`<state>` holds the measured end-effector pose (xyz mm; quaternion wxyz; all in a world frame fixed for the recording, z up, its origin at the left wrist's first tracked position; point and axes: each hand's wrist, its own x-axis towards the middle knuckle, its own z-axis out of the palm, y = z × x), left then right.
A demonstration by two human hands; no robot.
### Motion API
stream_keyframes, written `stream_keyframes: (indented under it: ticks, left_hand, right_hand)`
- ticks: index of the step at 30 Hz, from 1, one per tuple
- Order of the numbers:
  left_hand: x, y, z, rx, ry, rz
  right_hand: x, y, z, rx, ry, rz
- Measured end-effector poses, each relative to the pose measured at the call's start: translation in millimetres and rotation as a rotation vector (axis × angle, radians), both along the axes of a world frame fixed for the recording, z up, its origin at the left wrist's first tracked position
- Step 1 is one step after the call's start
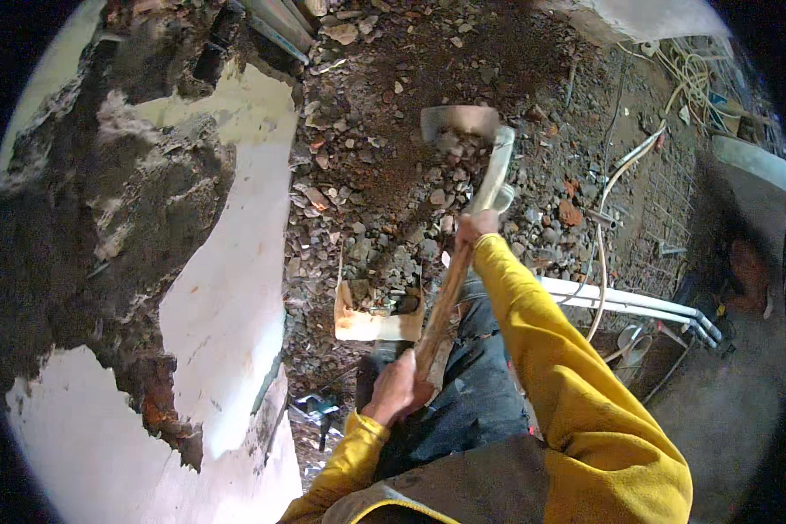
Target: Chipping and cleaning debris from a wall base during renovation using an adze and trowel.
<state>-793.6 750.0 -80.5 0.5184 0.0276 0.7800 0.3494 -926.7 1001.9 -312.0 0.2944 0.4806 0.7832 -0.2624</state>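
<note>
A hoe [445, 307] with a long wooden handle slants across the middle, its broad blade blurred and lying over rubble [382, 166] at the far end. My right hand [478, 227] is wrapped round the upper handle below the blade. Closer to my body, my left hand [396, 386] grips the handle's lower end. Left of the handle, in front of my legs, stands a pale open container [377, 327] with stones and debris in it. What the blade's underside touches is hidden.
A broken wall with peeling white plaster [236, 262] rises along the left. White pipes [620, 301] extend to the right of my legs. Beyond them lie a hose [610, 188], a coiled cable [692, 74] and wire mesh [668, 205]. Planks [275, 26] lean at the far left.
</note>
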Motion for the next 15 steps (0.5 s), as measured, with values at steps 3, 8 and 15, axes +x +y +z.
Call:
stream_keyframes:
  ticks: [3,8,15]
  left_hand:
    - [19.7,-25.1,17.5,-0.054,-0.001,-0.03]
    - [35.8,-59.3,78.1,-0.157,-0.432,0.104]
    - [147.0,-118.0,179.4,-0.327,-0.536,0.345]
  right_hand:
    - [12.8,-27.9,31.3,-0.275,0.017,0.048]
    - [78.8,-87.5,77.4,-0.199,0.161,-0.092]
    - [167.2,-172.2,182.9,-0.415,0.089,-0.102]
